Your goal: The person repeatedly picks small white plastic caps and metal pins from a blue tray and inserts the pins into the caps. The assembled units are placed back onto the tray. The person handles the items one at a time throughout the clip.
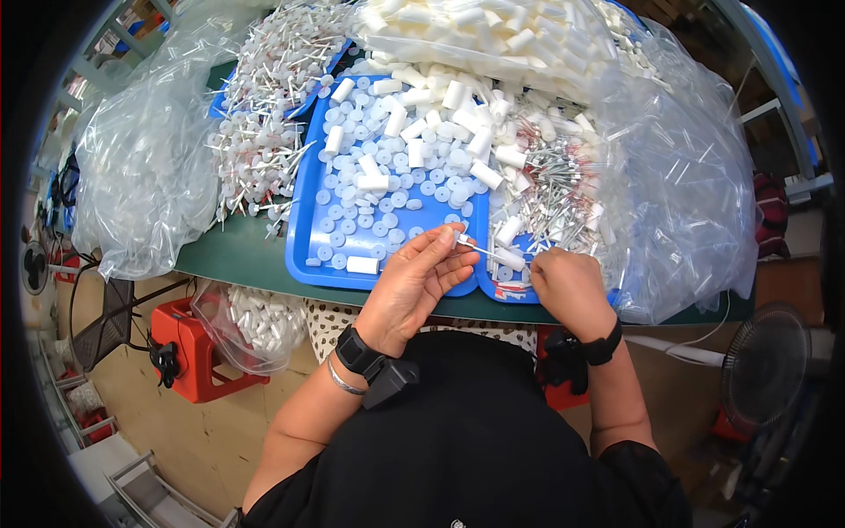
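My left hand [421, 275] is raised over the front edge of the blue tray [304, 251], its thumb and forefinger pinching a thin metal pin with a small white head [475, 248]. The pin's shaft points right, toward a white cylinder [509, 259]. Close by, my right hand [568, 286] is closed, knuckles up, at the front of a second blue tray [528, 297]; whatever its fingers hold is hidden. Translucent round discs [348, 226] and white foam-like cylinders [372, 182] lie in the first tray. Loose metal pins with red bits [559, 180] are heaped in the second.
Pins fitted with discs [260, 158] are piled at the back left. A clear bag of white cylinders [493, 40] lies at the back. Crumpled plastic bags flank the left [145, 167] and right [678, 176]. Below are a red stool [189, 352] and a fan [766, 365].
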Action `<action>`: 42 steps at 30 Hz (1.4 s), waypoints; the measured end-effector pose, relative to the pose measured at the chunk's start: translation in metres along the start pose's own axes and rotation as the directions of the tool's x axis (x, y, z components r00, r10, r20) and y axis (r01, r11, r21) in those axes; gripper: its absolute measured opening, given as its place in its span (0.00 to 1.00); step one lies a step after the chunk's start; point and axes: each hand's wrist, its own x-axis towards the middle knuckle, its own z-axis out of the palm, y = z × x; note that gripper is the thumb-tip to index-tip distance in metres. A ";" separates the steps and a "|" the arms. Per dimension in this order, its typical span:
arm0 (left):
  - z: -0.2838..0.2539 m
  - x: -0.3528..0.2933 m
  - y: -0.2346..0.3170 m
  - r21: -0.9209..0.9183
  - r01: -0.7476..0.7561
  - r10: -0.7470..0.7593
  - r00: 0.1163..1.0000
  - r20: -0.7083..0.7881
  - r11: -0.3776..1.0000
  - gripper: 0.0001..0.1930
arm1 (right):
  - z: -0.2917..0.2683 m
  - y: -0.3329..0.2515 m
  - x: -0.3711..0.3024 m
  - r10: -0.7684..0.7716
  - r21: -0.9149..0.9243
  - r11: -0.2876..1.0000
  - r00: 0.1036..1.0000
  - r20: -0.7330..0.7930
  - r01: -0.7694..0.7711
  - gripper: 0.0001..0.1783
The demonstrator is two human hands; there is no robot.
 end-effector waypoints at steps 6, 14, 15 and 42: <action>0.001 0.001 -0.003 -0.010 -0.006 0.006 1.000 0.008 1.000 0.17 | 0.010 0.002 0.005 -0.010 0.009 1.000 0.997 -0.071 0.011 0.05; 0.002 -0.001 -0.002 -0.029 -0.010 0.010 1.000 0.000 1.000 0.16 | -0.013 -0.005 -0.003 0.110 0.637 0.769 0.993 -0.044 -0.057 0.05; 0.003 -0.001 -0.002 -0.031 -0.008 0.008 1.000 0.003 1.000 0.16 | -0.012 -0.008 -0.003 0.103 0.673 0.739 0.992 -0.076 -0.025 0.06; 0.000 0.000 -0.005 -0.009 -0.002 0.002 1.000 0.005 1.000 0.15 | -0.008 -0.030 0.012 -0.118 0.441 0.842 0.903 -0.413 0.311 0.04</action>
